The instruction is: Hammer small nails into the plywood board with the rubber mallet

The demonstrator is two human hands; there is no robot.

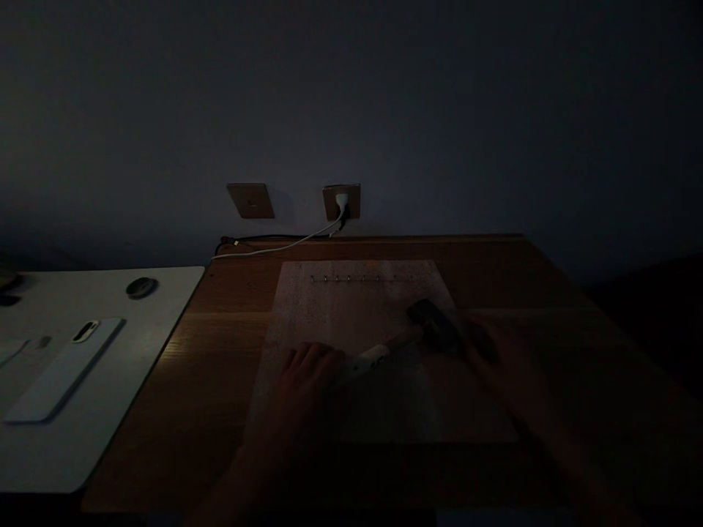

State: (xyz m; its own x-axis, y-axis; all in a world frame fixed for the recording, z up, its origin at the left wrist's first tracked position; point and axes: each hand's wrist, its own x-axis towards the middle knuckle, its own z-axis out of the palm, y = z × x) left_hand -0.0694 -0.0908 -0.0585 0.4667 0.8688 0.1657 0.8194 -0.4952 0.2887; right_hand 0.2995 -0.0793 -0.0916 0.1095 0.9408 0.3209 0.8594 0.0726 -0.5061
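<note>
The scene is very dark. A hammer (367, 361) with a pale-gripped handle and a dark head slants over a square board (307, 315). My left hand (310, 369) is closed around the handle's near end, at the board's left part. Beside the hammer's head is my right hand (499, 359), blurred and dim; whether its fingers grip the head or only lie close to it I cannot make out. Along the board's far edge stands a row of several small nails (348, 278), seemingly upright.
Under the board is a wooden table (203, 366). A white table (148, 351) adjoins on the left, bearing a phone (71, 377) and a round dark object (141, 288). On the wall, a white plug (341, 200) sits in a socket (354, 205); its cable (274, 249) crosses the table's back edge.
</note>
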